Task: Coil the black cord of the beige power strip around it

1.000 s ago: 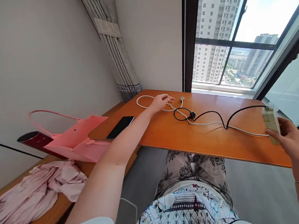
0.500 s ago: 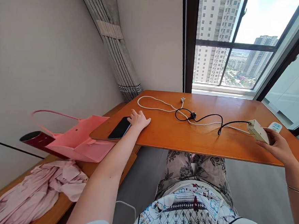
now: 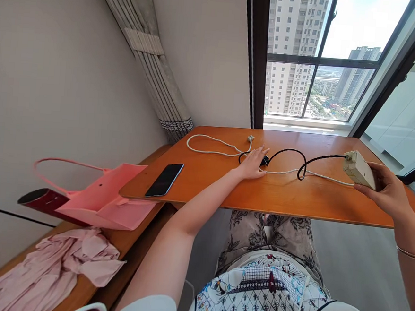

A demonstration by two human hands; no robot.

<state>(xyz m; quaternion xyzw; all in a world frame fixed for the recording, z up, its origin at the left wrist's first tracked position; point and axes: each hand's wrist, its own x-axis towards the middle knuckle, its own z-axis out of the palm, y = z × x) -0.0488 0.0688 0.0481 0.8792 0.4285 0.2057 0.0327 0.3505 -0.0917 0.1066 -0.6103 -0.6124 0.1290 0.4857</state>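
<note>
My right hand (image 3: 390, 189) grips a beige power strip (image 3: 360, 170) by its right end, lifted just above the wooden desk (image 3: 290, 197). A black cord (image 3: 315, 159) runs from the strip's left end towards a black plug (image 3: 264, 160). Over that plug reaches my left hand (image 3: 252, 164), its fingers stretched out and covering part of the cord. Whether the fingertips touch the plug I cannot tell. A white cord (image 3: 209, 136) with a white plug (image 3: 250, 138) loops across the desk, passing under my left hand.
A dark phone (image 3: 165, 180) lies at the desk's left edge. Further left, on a lower wooden surface, are a pink bag (image 3: 119, 196), a dark red cylinder (image 3: 47, 203) and crumpled pink cloth (image 3: 75, 257). A window (image 3: 320, 61) stands behind the desk.
My left hand has moved right, from beside the phone to the black plug. The power strip is raised slightly, and the black cord has shifted with it.
</note>
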